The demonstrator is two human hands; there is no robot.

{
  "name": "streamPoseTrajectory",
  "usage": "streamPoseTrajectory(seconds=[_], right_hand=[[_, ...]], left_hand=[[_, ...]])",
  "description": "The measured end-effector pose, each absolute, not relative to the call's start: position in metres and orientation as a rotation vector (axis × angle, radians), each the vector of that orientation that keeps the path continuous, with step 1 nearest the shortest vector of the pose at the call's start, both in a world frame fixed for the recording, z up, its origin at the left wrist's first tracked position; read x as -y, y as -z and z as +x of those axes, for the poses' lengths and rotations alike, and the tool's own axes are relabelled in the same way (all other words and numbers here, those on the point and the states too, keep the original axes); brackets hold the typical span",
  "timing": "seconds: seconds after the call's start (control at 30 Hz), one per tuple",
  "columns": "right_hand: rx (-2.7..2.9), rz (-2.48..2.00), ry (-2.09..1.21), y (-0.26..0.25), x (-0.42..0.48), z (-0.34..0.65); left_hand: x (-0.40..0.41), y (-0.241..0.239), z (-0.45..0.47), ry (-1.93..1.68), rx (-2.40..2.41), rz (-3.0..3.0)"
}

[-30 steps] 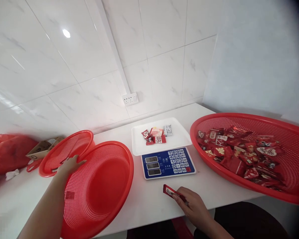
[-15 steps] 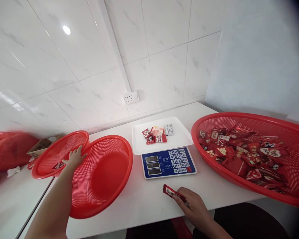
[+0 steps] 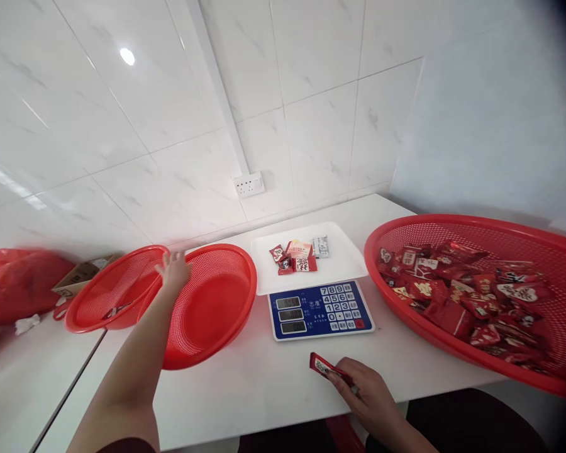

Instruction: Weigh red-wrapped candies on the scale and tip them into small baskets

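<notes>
My left hand (image 3: 175, 274) is stretched out over the far left side of the middle red basket (image 3: 253, 296), where its rim meets the left red basket (image 3: 82, 324). Its fingers look apart; whether they touch the rim I cannot tell. Near the table's front, my right hand (image 3: 370, 391) pinches a narrow red snack packet (image 3: 321, 366). Behind it stands a blue-and-white digital scale (image 3: 318, 309). On the scale's white tray (image 3: 339, 267) lie several small packets (image 3: 304, 263), mostly red, one silver. A few packets (image 3: 116, 310) lie in the left basket.
A large red basket (image 3: 453, 217) full of red snack packets (image 3: 457, 289) stands on the right. At the far left are a red plastic bag (image 3: 23, 283), a cardboard box (image 3: 78, 277) and crumpled white paper (image 3: 27, 324). A socket (image 3: 249, 184) is on the tiled wall.
My left hand has moved right, from over the left basket to the middle basket's far left side. The middle basket's near rim has shifted away from me. My right hand keeps the packet in place.
</notes>
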State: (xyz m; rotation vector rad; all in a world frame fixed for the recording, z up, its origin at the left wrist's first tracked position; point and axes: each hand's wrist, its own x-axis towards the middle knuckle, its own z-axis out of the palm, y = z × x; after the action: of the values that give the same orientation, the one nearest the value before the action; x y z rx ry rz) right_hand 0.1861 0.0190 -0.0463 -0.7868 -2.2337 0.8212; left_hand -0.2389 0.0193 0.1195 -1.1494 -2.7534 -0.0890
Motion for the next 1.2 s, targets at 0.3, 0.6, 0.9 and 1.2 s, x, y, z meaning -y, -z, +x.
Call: streamPoseTrajectory(seconds=[0.3, 0.6, 0.9, 1.2], right_hand=[[2.229, -0.814, -0.804, 0.054, -0.019, 0.186], [2.244, -0.866, -0.815, 0.057, -0.018, 0.186], [2.246, -0.857, -0.821, 0.057, -0.018, 0.186], [2.244, -0.823, -0.833, 0.055, -0.019, 0.186]], left_hand=[[-0.106, -0.113, -0.112, -0.037, 2.139, -2.323], [-0.143, -0.099, -0.097, -0.172, 2.029, -2.486], [-0.113, -0.121, -0.110, 0.082, 2.182, -2.306], [-0.062, -0.151, -0.147, 0.134, 2.406, -2.072]])
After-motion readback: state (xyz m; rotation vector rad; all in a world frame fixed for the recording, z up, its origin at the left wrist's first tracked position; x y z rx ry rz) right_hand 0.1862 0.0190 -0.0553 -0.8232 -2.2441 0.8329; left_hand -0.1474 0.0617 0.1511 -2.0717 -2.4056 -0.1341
